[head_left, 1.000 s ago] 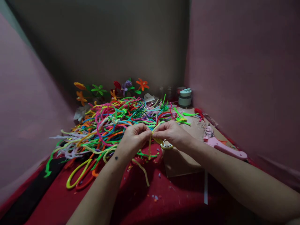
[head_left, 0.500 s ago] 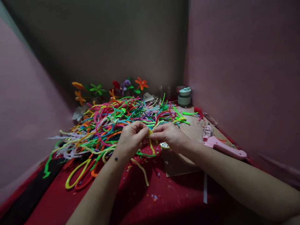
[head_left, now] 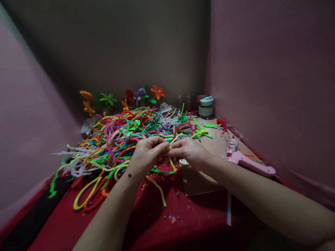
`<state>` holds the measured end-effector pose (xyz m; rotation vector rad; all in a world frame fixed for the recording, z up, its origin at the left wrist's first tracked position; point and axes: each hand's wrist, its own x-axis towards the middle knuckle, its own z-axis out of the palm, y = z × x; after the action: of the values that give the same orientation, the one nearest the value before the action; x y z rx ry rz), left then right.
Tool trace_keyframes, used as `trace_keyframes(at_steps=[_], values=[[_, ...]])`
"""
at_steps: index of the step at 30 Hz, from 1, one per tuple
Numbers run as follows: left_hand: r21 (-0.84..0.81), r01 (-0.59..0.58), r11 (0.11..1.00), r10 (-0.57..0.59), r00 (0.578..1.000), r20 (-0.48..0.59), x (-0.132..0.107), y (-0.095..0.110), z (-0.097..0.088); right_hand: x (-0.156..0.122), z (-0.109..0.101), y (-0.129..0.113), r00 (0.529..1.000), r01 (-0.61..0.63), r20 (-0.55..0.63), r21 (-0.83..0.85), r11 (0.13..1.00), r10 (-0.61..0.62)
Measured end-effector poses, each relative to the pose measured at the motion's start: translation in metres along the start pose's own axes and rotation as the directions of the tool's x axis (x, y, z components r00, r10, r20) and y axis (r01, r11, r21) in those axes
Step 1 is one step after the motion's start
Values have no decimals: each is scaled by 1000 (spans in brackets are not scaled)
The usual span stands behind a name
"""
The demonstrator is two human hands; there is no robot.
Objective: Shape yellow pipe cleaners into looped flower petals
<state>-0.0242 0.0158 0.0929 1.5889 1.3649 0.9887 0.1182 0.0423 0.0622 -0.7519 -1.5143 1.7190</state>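
My left hand (head_left: 151, 151) and my right hand (head_left: 187, 150) meet in front of the heap, thumbs and forefingers pinched together. Between their fingertips is a yellow pipe cleaner (head_left: 172, 164), whose tail hangs below the fingers; most of the rest is hidden by them. Just behind lies a big tangled pile of pipe cleaners (head_left: 117, 139) in many colours. A small white-and-yellow object (head_left: 184, 162) shows partly under my right hand; I cannot tell what it is.
A pink hot glue gun (head_left: 251, 165) lies at the right on a brown board (head_left: 201, 183). Behind stand pipe-cleaner flowers (head_left: 108, 99) and a pale green lidded jar (head_left: 206, 108). A loose pale yellow pipe cleaner (head_left: 158, 190) and scraps lie on the red cloth (head_left: 157, 226). Walls enclose the sides.
The fingertips have drawn closer together over the yellow pipe cleaner, so less of it shows between them. Its hanging tail has shifted slightly right. The surroundings stay the same.
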Motion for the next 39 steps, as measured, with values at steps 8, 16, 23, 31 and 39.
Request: trace_keyframes(at_steps=[8, 16, 23, 31, 39], values=[[572, -167, 803, 347, 912, -220, -1, -11, 8, 0, 7, 3, 992, 77, -68, -316, 946, -104], [503, -131, 854, 270, 938, -215, 0, -10, 2, -1, 5, 2, 1000, -16, 7, -142, 990, 17], [252, -127, 959, 176, 967, -182, 1, -3, 2, -1, 2, -3, 1000, 23, -11, 12, 1000, -23], [-154, 145, 977, -124, 982, 141, 3, -6, 5, 3, 0, -3, 962, 146, -261, 268, 952, -75], [118, -179, 977, 167, 980, 105, -2, -7, 13, 5, 1, 0, 960, 104, -276, 491, 865, 41]])
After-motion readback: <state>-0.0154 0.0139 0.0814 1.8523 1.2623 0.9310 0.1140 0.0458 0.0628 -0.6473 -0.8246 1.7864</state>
